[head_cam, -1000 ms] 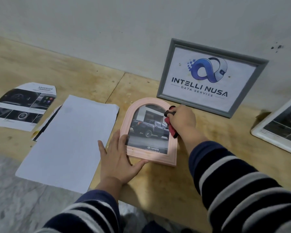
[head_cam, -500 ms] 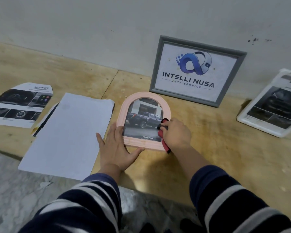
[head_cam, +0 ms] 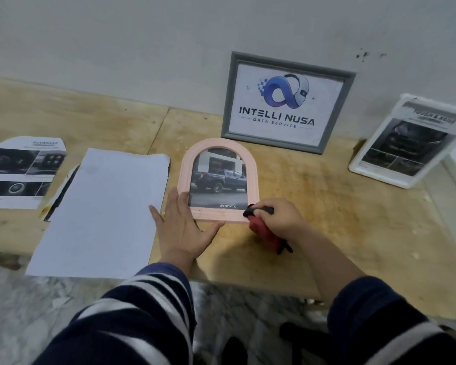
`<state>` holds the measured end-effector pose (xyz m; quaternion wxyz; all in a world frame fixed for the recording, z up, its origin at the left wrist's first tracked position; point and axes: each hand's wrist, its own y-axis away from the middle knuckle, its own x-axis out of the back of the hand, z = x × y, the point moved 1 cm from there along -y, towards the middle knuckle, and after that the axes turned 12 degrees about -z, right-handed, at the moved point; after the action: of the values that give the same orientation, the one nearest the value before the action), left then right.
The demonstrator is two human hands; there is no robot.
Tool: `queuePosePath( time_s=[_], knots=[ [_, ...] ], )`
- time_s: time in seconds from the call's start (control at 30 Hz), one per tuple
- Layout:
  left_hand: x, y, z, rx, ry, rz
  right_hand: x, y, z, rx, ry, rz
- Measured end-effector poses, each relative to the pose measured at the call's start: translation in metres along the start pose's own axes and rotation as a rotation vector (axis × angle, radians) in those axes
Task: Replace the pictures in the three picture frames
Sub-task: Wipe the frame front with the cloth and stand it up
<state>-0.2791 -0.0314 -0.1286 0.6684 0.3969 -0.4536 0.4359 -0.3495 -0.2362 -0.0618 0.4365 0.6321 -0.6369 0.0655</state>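
Left hand [head_cam: 181, 227] flat, palm down, fingers straight and spread, thumb swung out to the right, fingertips touching the pink frame [head_cam: 219, 180]. Right hand [head_cam: 279, 219] curled into a fist, knuckles up, grip closed round a red cutter [head_cam: 265, 234], thumb pressed on its black top. Both forearms reaching forward, striped sleeves pushed back, the right one bare well past the wrist.

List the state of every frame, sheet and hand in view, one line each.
pink arched frame: flat on the table, truck picture showing.
grey frame: upright against the wall, logo print inside.
white frame: leaning back, car print inside.
blank sheet: flat, overhanging the table edge.
brochure page: flat, printed side up.
left hand: flat, against the pink frame's lower left corner.
right hand: grips red cutter, tip at the frame's lower right corner.
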Motion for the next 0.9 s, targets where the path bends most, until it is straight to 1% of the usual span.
queuePosePath(
  time_s=[0.07, 0.13, 0.17, 0.2, 0.23, 0.3, 0.37, 0.47, 0.6, 0.7, 0.9],
  knots=[
    [0.001, -0.002, -0.001, -0.018, 0.015, -0.028, 0.001, 0.0, -0.001, -0.023, -0.111, 0.057],
    [0.003, -0.003, -0.004, -0.067, 0.074, -0.037, -0.004, 0.0, -0.004, 0.018, -0.131, 0.176],
    [0.006, -0.002, -0.008, -0.094, 0.136, -0.039, -0.01, 0.0, -0.006, 0.038, -0.123, 0.204],
    [0.01, -0.002, -0.011, -0.117, 0.225, -0.044, -0.016, 0.002, -0.009, 0.044, -0.112, 0.198],
    [0.014, 0.0, -0.016, -0.122, 0.334, -0.058, -0.024, 0.004, -0.009, 0.041, -0.072, 0.189],
    [0.024, 0.001, -0.024, -0.096, 0.523, -0.093, -0.04, 0.005, -0.008, 0.052, 0.095, 0.228],
    [0.03, -0.002, -0.029, -0.043, 0.602, -0.14, -0.05, 0.004, -0.008, 0.055, 0.181, 0.285],
    [0.031, -0.009, -0.03, 0.024, 0.674, -0.199, -0.055, -0.001, -0.016, 0.054, 0.207, 0.276],
    [0.03, -0.012, -0.034, 0.047, 0.714, -0.244, -0.064, -0.004, -0.041, 0.11, 0.253, 0.229],
    [0.031, -0.017, -0.036, 0.076, 0.782, -0.284, -0.075, -0.009, -0.056, 0.103, 0.336, 0.189],
    [0.037, -0.026, -0.037, 0.128, 1.042, -0.371, -0.096, -0.016, -0.076, 0.173, 0.377, 0.191]
  ],
)
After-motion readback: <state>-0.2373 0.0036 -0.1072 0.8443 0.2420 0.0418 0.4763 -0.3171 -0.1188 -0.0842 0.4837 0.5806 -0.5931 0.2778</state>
